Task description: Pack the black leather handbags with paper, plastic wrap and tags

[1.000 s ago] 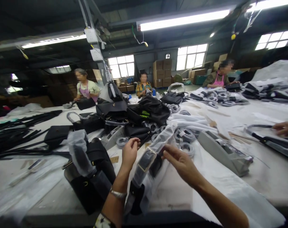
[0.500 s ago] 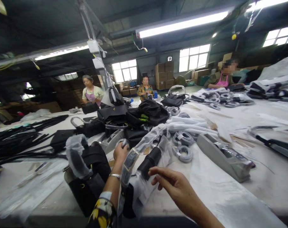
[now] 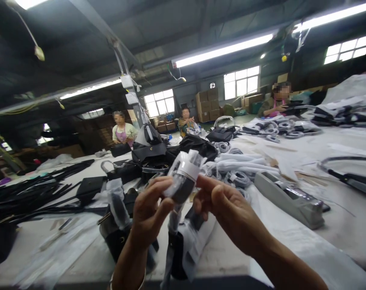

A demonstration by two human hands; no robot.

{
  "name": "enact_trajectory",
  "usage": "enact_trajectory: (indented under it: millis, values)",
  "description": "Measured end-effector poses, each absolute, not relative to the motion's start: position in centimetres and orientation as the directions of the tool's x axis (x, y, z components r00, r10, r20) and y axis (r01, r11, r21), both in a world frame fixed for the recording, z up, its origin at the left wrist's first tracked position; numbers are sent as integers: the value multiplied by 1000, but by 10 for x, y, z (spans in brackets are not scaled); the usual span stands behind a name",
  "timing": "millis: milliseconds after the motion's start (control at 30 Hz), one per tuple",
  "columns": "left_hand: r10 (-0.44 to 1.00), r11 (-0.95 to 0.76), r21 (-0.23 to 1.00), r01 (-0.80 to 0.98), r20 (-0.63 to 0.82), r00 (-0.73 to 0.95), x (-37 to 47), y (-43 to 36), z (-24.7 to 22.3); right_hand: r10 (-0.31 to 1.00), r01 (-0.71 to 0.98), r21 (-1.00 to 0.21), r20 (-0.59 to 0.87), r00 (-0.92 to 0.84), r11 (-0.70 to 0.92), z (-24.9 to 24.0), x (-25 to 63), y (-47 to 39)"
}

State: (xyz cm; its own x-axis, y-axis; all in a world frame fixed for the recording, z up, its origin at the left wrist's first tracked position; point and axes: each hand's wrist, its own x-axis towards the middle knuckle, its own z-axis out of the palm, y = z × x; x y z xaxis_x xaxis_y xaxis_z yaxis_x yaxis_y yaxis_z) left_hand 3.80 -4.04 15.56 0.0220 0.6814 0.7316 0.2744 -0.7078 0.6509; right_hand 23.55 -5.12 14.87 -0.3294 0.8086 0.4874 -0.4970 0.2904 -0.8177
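Note:
A plastic-wrapped dark bundle (image 3: 183,183) with a white band round it is raised above the table. My left hand (image 3: 148,213) pinches its left side between thumb and fingers. On the other side, my right hand (image 3: 227,211) has its fingertips against the bundle's right edge, fingers curled. Beneath the hands lies a black bag piece (image 3: 177,249) with clear wrap and white paper. Left of it stands a black bag (image 3: 113,233) with a wrapped handle, partly hidden behind my left forearm.
A grey tape dispenser (image 3: 288,199) stands on the right of the white table (image 3: 231,249). Black straps (image 3: 38,181) cover the left side. Coiled grey cords (image 3: 236,177), white rolls (image 3: 240,163) and black bags (image 3: 149,155) lie ahead. Several people work across the table.
My left hand has come back and up with the wrapped bundle in it. My right hand has risen and now touches the bundle. The camera view has shifted slightly.

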Motion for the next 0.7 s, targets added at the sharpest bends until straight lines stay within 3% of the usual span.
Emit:
enact_trajectory:
  millis: [100, 167, 233, 300, 367, 433, 567, 700]
  values:
    - [652, -758, 586, 287, 703, 284, 45, -53, 162, 844, -504, -831, 431, -320, 233, 159, 240, -61]
    - [622, -783, 547, 297, 690, 371, 49, -54, 164, 877, -523, -829, 390, -283, 200, 157, 245, -68]
    - [579, -814, 483, 322, 718, 387, 51, -49, 164, 904, -533, -819, 373, -209, 214, 150, 250, -74]
    - [577, -803, 460, 378, 760, 300, 50, -39, 164, 923, -525, -801, 378, -72, 287, 138, 256, -78]
    - [643, -721, 524, 453, 751, 154, 46, -28, 163, 928, -482, -801, 364, 78, 355, 122, 261, -77]
    - [763, -594, 615, 518, 635, 122, 40, -17, 162, 932, -414, -835, 327, 154, 362, 102, 262, -72]
    - [910, -402, 753, 521, 266, 318, 38, -11, 158, 976, -410, -887, 204, 69, 214, 72, 244, -52]
    - [927, -308, 887, 345, 197, 320, 49, -14, 159, 993, -588, -804, 121, -9, 93, 72, 214, -33]
